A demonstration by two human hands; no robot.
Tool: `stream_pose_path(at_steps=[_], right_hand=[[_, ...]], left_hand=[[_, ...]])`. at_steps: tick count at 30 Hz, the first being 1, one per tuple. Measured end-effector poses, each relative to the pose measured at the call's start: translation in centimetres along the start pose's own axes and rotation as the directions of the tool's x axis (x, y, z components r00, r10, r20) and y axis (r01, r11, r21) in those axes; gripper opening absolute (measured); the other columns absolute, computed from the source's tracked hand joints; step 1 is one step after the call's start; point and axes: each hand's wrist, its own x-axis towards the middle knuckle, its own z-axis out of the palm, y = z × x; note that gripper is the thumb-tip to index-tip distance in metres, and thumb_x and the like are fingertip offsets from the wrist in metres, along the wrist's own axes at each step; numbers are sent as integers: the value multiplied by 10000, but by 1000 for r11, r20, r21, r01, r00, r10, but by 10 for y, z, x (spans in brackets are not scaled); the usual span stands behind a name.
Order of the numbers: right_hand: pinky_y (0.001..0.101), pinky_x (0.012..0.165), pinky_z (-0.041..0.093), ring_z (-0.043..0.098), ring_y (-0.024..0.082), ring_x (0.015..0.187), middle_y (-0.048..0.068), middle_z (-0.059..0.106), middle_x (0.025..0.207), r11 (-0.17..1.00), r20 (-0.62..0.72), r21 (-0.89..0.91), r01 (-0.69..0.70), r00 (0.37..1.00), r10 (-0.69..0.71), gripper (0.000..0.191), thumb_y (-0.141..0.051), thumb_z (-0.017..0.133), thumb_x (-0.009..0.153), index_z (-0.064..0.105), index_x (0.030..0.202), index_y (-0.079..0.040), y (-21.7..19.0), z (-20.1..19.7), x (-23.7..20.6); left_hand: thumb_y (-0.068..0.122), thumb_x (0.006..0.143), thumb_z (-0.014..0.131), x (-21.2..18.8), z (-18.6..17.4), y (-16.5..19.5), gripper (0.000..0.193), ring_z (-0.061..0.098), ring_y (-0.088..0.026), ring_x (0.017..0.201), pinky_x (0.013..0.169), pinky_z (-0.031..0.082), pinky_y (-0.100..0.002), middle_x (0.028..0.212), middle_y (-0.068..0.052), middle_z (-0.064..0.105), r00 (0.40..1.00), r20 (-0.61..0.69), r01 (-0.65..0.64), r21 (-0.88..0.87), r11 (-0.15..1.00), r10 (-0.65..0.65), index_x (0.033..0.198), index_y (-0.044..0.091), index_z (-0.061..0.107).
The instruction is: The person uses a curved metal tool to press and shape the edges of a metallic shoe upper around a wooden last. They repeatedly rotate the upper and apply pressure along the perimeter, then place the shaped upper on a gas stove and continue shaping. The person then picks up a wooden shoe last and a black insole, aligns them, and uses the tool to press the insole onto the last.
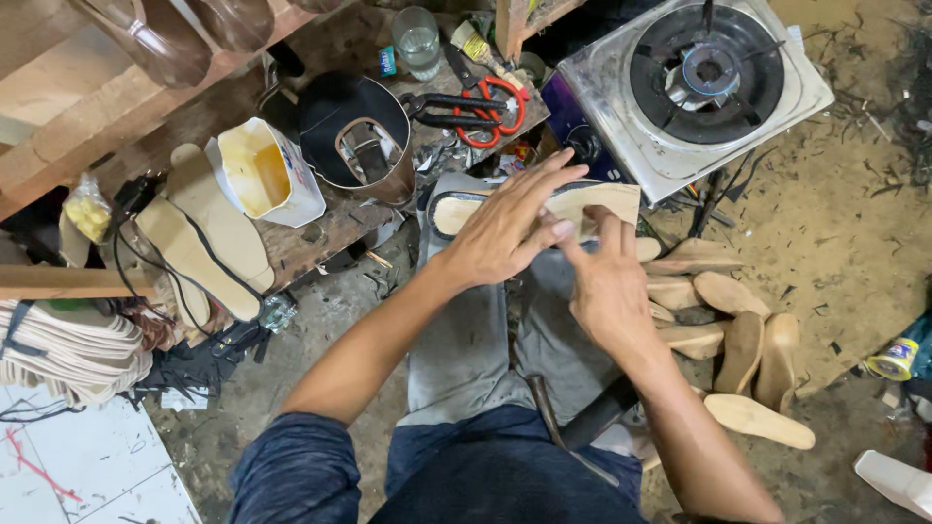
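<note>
A pale beige shoe insole piece (612, 201) lies across my lap on a grey cloth (456, 330). My left hand (510, 225) lies flat on it, fingers spread, pressing it down. My right hand (607, 281) holds the same piece from below, its fingers curled at the piece's lower edge. A second pale sole shape (454, 212) shows under the left hand's thumb side.
A gas stove (699, 78) stands at the upper right. Red-handled scissors (481, 105), a glass (417, 41), a glue tub (260, 173) and a dark shoe upper (354, 136) sit on the wooden bench. Several wooden soles (748, 340) lie on the dirt floor at right. A hammer (563, 427) rests by my leg.
</note>
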Motion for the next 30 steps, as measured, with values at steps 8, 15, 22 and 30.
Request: stream_pose_path(at_steps=[8, 15, 22, 30], right_hand=[[516, 883, 487, 500, 477, 1066, 307, 513, 1204, 977, 132, -211, 18, 991, 10, 665, 50, 631, 676, 688, 1308, -149, -10, 5, 16], [512, 860, 516, 523, 471, 1063, 295, 531, 1182, 978, 247, -164, 127, 965, -84, 668, 57, 602, 678, 694, 1311, -137, -5, -11, 24], [441, 750, 556, 732, 347, 879, 150, 753, 1001, 997, 384, 67, 42, 921, -64, 332, -68, 657, 920, 739, 1231, -151, 30, -53, 102], [456, 746, 541, 710, 351, 827, 159, 734, 901, 866, 357, 336, 371, 801, -482, 447, -26, 694, 867, 644, 1312, -17, 19, 62, 218]], left_hand=[[90, 1023, 605, -13, 1, 21, 131, 665, -307, 1125, 1004, 541, -392, 1207, -134, 687, 938, -324, 104, -70, 992, -121, 1076, 1, 684], [-10, 929, 648, -33, 26, 22, 114, 607, -345, 1036, 926, 512, -433, 1090, -152, 639, 916, -402, 105, 240, 965, 0, 1040, -32, 658], [-8, 885, 617, -41, 28, 20, 201, 582, -335, 1121, 988, 490, -422, 1173, -145, 603, 936, -351, 119, 233, 965, -31, 1083, -26, 647], [28, 867, 610, -38, 43, 15, 253, 583, -321, 1107, 986, 501, -414, 1190, -133, 610, 929, -367, 153, 270, 951, -45, 1107, -34, 659]])
